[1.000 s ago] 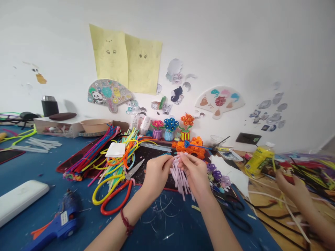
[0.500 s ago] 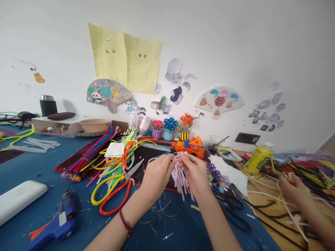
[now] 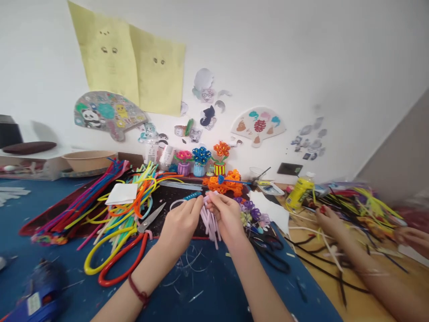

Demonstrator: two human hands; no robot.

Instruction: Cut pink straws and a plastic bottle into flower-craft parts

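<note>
My left hand (image 3: 182,223) and my right hand (image 3: 228,217) meet at the fingertips above a dark tray (image 3: 174,194). Both are closed in a pinch on a pale lilac pipe cleaner (image 3: 207,197), mostly covered by the fingers. Just below, more lilac pipe cleaners (image 3: 212,227) fan downward between my hands; whether they are attached to the pinched one I cannot tell. Left of my left hand, large scissors (image 3: 150,218) with yellow and red handles lie with blades pointing away. Purple pipe-cleaner flowers (image 3: 254,213) sit beside my right hand.
Bundles of coloured pipe cleaners (image 3: 77,201) lie on the left. A blue glue gun (image 3: 40,295) is at lower left, black scissors (image 3: 271,255) at right. Small potted flowers (image 3: 200,167) stand by the wall. A co-worker's arms (image 3: 355,255) reach in near a yellow bottle (image 3: 300,192).
The view has turned to the right, so everything appears further left. My hands stay pinched together. A second hand of the co-worker has come into view at the right edge.
</note>
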